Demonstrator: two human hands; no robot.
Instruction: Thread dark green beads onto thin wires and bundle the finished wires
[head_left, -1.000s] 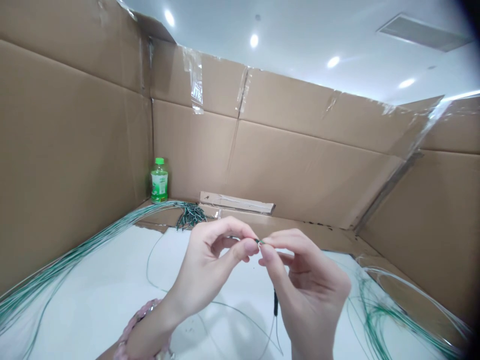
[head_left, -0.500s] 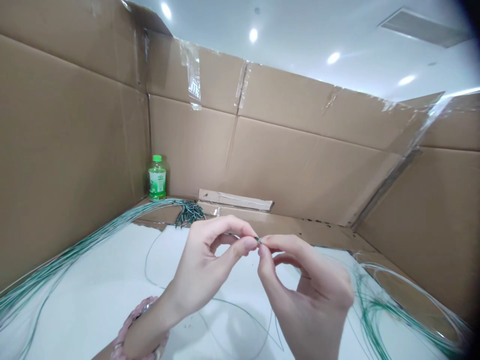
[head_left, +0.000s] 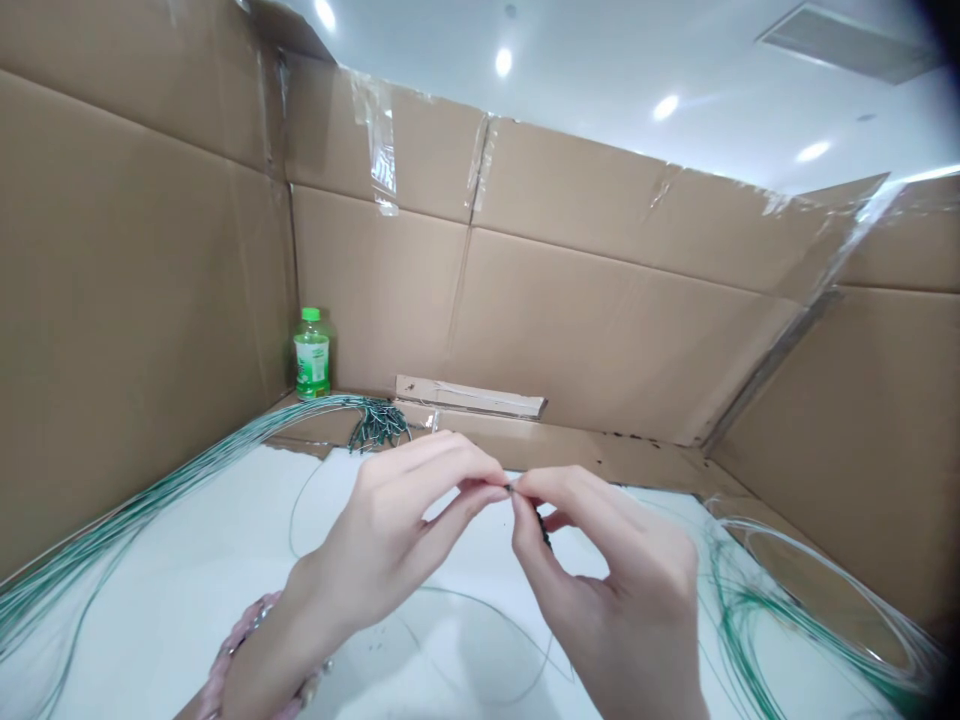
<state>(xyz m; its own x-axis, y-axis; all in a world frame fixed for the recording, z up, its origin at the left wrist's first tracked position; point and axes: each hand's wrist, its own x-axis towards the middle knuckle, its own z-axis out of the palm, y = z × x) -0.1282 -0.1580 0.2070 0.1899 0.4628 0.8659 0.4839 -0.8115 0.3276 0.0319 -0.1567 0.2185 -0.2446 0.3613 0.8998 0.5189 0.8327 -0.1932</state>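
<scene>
In the middle of the head view both my hands meet, fingertip to fingertip, above the white surface (head_left: 247,560). Thumb and forefinger of my left hand (head_left: 409,520) are pinched together on a tiny dark end of what looks like a thin green wire (head_left: 487,605). My right hand (head_left: 611,570) pinches at the same spot from the other side. A narrow dark, bumpy piece (head_left: 543,528) shows inside the right hand's curled fingers; its kind is unclear. Fingertips hide most of what is held. Loose wire curves across the surface beneath both hands.
A bundle of green wires (head_left: 187,470) runs along the left, its dark ends (head_left: 379,424) heaped at the back. Behind it stands a green bottle (head_left: 312,355). Coiled wires (head_left: 750,620) lie at right. Cardboard walls (head_left: 600,320) enclose the surface; a cardboard strip (head_left: 472,396) lies at the back.
My left hand has turned slightly, its fingers straighter and closer together. The dark bumpy piece inside the right hand has come into view. Both hands still pinch at the same place.
</scene>
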